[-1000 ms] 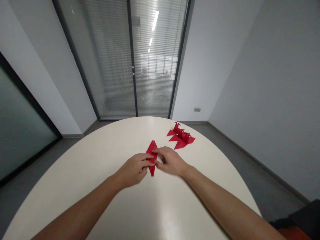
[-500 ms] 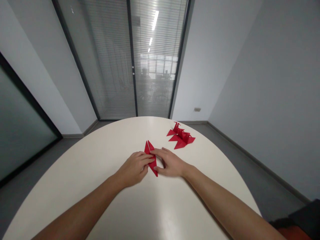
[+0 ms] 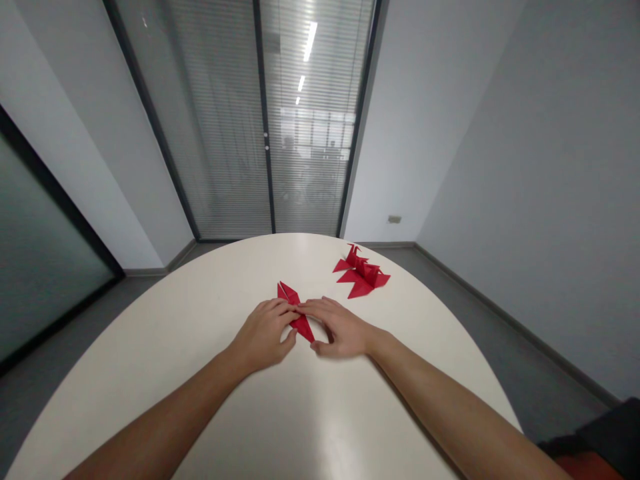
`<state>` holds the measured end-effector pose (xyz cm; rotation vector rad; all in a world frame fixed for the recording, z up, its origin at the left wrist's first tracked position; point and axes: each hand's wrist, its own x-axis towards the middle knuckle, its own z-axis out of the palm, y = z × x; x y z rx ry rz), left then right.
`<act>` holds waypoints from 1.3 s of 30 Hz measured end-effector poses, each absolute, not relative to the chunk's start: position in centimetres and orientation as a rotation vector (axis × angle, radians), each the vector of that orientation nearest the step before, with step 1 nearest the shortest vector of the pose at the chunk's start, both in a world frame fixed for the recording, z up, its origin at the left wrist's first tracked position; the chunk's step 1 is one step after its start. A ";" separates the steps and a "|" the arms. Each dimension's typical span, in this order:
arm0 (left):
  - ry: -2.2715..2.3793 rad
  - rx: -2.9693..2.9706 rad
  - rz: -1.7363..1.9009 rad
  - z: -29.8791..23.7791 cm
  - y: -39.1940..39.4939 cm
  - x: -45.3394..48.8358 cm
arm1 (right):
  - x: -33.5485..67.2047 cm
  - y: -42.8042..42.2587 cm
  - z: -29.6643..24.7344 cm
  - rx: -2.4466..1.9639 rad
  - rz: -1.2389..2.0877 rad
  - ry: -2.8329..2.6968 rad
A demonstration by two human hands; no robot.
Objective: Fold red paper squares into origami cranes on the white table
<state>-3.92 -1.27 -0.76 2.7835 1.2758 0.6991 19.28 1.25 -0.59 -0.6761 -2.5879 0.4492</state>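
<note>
A narrow, pointed piece of folded red paper (image 3: 294, 308) lies on the white round table (image 3: 210, 320), slanting from upper left to lower right. My left hand (image 3: 264, 335) has its fingers curled onto the paper's middle from the left. My right hand (image 3: 336, 327) presses on it from the right, forefinger stretched along the fold and thumb near the lower tip. Both hands grip the paper between them, hiding its middle part.
Finished red paper cranes (image 3: 361, 272) sit in a small cluster on the table beyond my right hand. The table's curved far edge faces a glass door with blinds (image 3: 265, 120). Grey walls stand on both sides.
The folded paper has turned counter-clockwise on the table, its far tip swinging left. Both hands stayed on it and shifted a little with the turn.
</note>
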 end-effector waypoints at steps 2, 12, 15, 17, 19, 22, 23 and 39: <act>1.327 2.782 0.704 -0.8 -1.2 -4.1 | 19.1 1.2 -0.4 -0.665 0.428 -2.564; 1.345 2.804 0.729 -0.7 -1.2 -4.0 | 18.8 0.7 0.0 -0.722 0.301 -2.489; 1.353 2.799 0.731 -0.6 -1.2 -4.0 | 18.8 0.9 -0.4 -0.732 0.285 -2.476; 1.365 2.802 0.718 -0.6 -1.1 -4.0 | 18.8 1.0 -0.6 -0.738 0.287 -2.466; 1.377 2.813 0.696 -0.6 -1.1 -4.1 | 18.8 1.0 -0.6 -0.734 0.299 -2.460; 1.382 2.815 0.693 -0.6 -0.9 -4.2 | 18.8 0.8 -0.4 -0.733 0.325 -2.469; 1.381 2.808 0.705 -0.7 -0.8 -4.2 | 18.8 0.8 -0.2 -0.741 0.330 -2.473; 1.459 2.594 0.778 -0.6 -0.3 -4.4 | 18.9 0.5 0.2 -0.700 0.351 -2.523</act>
